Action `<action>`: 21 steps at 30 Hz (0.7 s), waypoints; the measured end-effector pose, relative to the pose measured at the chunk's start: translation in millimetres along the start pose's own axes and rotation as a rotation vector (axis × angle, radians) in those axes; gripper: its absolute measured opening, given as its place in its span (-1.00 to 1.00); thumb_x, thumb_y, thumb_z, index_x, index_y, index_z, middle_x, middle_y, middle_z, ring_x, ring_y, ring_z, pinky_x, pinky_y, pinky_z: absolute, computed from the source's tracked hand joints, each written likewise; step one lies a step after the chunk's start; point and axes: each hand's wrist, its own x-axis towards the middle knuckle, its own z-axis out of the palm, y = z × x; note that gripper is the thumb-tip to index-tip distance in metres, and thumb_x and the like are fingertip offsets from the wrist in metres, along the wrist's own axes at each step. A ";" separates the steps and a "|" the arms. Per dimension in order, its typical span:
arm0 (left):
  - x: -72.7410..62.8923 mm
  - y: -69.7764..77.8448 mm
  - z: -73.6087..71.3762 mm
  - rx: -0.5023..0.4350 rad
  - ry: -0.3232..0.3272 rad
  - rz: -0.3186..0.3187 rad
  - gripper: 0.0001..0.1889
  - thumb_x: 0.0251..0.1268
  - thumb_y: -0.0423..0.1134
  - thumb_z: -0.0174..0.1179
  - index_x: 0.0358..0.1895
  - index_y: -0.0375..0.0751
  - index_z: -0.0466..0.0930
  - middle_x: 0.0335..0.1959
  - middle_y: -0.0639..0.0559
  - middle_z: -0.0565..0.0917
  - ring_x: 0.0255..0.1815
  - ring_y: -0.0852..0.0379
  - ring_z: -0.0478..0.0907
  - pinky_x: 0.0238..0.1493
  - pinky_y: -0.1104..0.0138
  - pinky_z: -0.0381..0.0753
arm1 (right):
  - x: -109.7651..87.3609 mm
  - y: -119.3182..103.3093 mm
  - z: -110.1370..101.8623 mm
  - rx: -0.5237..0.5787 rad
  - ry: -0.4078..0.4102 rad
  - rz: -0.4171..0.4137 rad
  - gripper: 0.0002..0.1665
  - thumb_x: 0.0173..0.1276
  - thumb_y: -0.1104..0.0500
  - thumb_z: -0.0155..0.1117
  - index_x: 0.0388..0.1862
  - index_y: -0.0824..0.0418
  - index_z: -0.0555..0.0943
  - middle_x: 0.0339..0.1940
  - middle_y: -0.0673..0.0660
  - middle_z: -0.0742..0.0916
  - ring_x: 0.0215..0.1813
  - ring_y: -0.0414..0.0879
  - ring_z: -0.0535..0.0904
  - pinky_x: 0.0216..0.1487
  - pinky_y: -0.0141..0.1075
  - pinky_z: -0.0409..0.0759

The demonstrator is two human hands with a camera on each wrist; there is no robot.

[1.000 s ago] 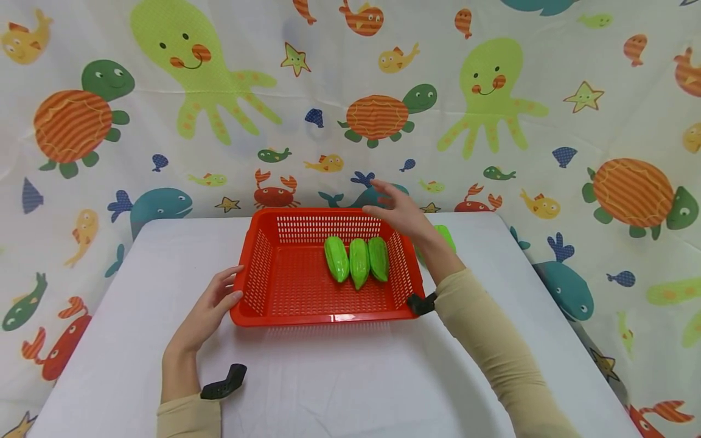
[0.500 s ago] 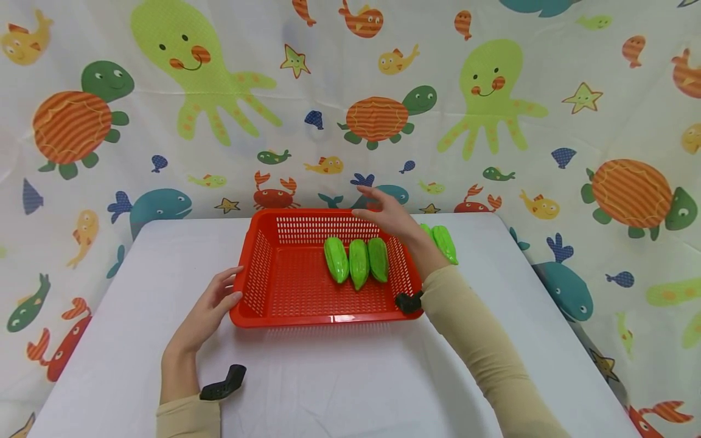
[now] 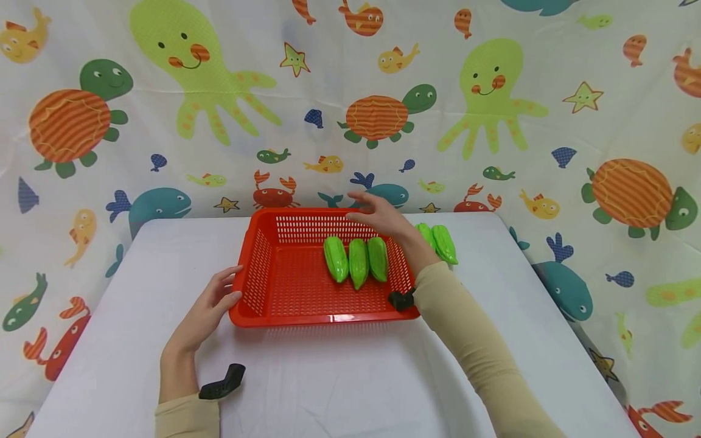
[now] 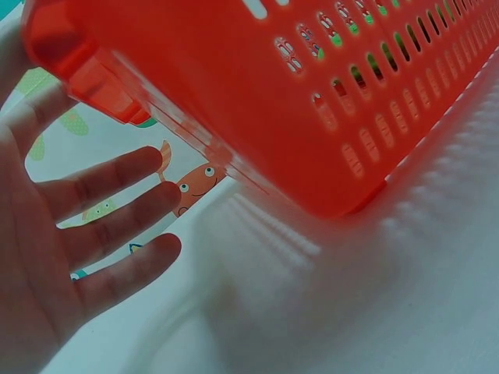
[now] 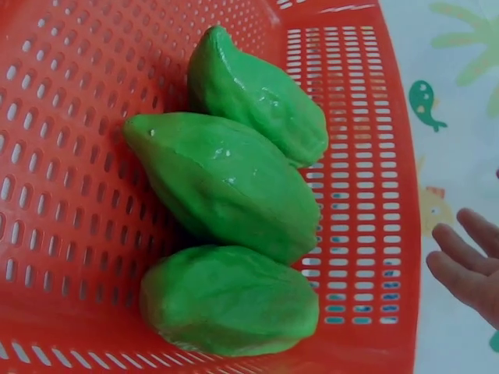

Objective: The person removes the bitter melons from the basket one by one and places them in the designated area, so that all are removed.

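Note:
A red plastic basket (image 3: 296,292) with slotted walls stands on the white-covered table. Three glossy green, ridged oblong fruits (image 3: 358,263) lie side by side in its right half; the right wrist view shows their tapered ends, with one fruit (image 5: 226,183) in the middle. My left hand (image 3: 210,304) touches the basket's left rim with thumb and fingertips; in the left wrist view its other fingers (image 4: 117,226) are straight and spread. My right hand (image 3: 380,216) hovers over the back right rim, fingers loosely extended, holding nothing. In the right wrist view it appears beyond the slotted wall.
Two more green fruits (image 3: 444,244) lie on the table (image 3: 493,292) right of the basket, one partly behind the right forearm. A cloth (image 3: 328,73) printed with sea animals hangs behind the table. Black wrist cameras (image 3: 223,383) sit on both forearms.
My right hand has drifted left and slightly down over the basket's back rim, uncovering more of the fruits on the right. The left hand and the basket stay put.

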 end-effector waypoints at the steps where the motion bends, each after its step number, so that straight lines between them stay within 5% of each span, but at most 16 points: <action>1: -0.3 0.2 0.3 0.000 -0.002 0.003 -0.39 0.49 -0.06 0.03 0.53 0.09 0.06 0.36 -0.17 0.28 0.31 -0.12 0.28 0.15 0.01 0.49 | 0.3 0.1 0.6 0.000 -0.006 0.001 -0.27 0.40 -0.03 0.27 0.50 -0.03 0.29 0.49 0.08 0.34 0.43 0.10 0.31 0.34 0.01 0.36; 10: -1.1 0.5 1.4 0.000 0.003 -0.002 -0.40 0.50 -0.05 0.02 0.52 0.12 0.08 0.35 -0.13 0.30 0.29 -0.05 0.30 0.09 0.24 0.51 | 7.0 3.2 7.0 -0.012 -0.065 -0.015 -0.28 0.39 -0.02 0.29 0.49 -0.03 0.31 0.44 0.08 0.41 0.37 0.04 0.38 0.28 -0.06 0.42; 21: -4.0 0.2 4.9 0.005 0.014 -0.011 -0.39 0.49 -0.07 0.03 0.53 0.12 0.06 0.36 -0.14 0.29 0.32 -0.09 0.28 0.14 0.11 0.49 | 11.1 8.9 12.8 -0.024 -0.106 0.046 -0.25 0.32 -0.09 0.34 0.47 -0.07 0.35 0.40 0.14 0.44 0.36 0.05 0.35 0.26 -0.01 0.44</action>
